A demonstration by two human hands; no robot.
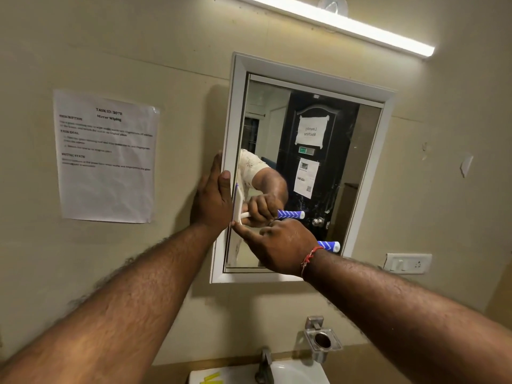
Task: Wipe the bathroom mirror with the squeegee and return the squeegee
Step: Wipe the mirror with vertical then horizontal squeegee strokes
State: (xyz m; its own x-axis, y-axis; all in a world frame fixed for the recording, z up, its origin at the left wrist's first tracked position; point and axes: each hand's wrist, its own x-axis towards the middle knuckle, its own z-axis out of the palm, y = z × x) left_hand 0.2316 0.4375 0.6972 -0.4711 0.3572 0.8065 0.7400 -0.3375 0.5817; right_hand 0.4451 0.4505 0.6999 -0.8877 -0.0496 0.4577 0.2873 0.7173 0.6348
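Observation:
A white-framed mirror [310,90] hangs on the beige wall. My right hand [279,246] grips a squeegee whose blue-and-white handle end [329,246] sticks out past my wrist. Its white blade [237,202] stands upright against the glass at the mirror's lower left edge. My left hand [213,200] is clasped around the left side of the frame, thumb on the front. The glass reflects my hand, the squeegee and a dark door with papers on it.
A printed task sheet [106,156] is taped to the wall left of the mirror. Below are a white sink [302,370] with a metal tap [264,364], a metal holder [322,340], and yellow items [212,379]. A switch plate [408,263] sits at right, a tube light [346,22] above.

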